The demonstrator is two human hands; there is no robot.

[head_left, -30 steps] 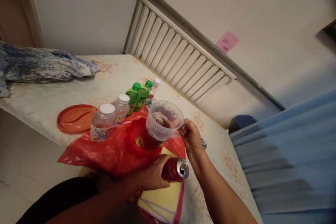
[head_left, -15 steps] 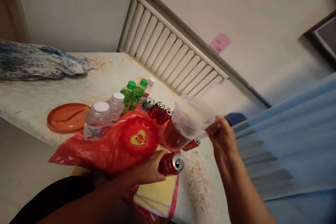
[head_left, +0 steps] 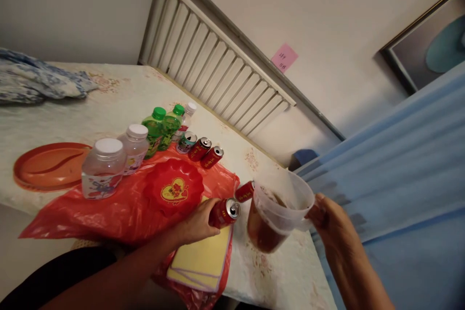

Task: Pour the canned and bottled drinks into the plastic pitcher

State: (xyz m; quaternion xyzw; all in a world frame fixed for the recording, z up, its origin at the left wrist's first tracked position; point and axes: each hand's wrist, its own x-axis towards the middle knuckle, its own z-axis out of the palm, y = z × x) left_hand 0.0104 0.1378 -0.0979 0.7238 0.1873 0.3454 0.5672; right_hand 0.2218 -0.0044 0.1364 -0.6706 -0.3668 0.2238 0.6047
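My left hand [head_left: 198, 224] is wrapped round a red drink can [head_left: 225, 212], its opened top tilted toward me, above folded yellow cloths [head_left: 201, 256]. With its fingers closed on the handle, my right hand [head_left: 329, 213] holds a clear plastic jug [head_left: 279, 210] part filled with brown liquid. Just left of the jug is another red can [head_left: 245, 191], partly hidden by it. A red scalloped dish [head_left: 156, 189] with a yellow heart print lies left of my left hand, on a red plastic bag [head_left: 123, 225].
Behind the dish stand two red cans [head_left: 212, 157], a green-and-silver can [head_left: 186, 142], green bottles [head_left: 154, 128] and a white-capped bottle [head_left: 189, 115]. Two clear jars [head_left: 103, 169] and an orange lid [head_left: 51, 164] are at left. A radiator [head_left: 218, 58] lines the wall; a blue curtain [head_left: 392, 179] hangs right.
The jug in my right hand has moved right and toward me, away from the row of cans. My left hand still holds its can. The camera view has swung right.
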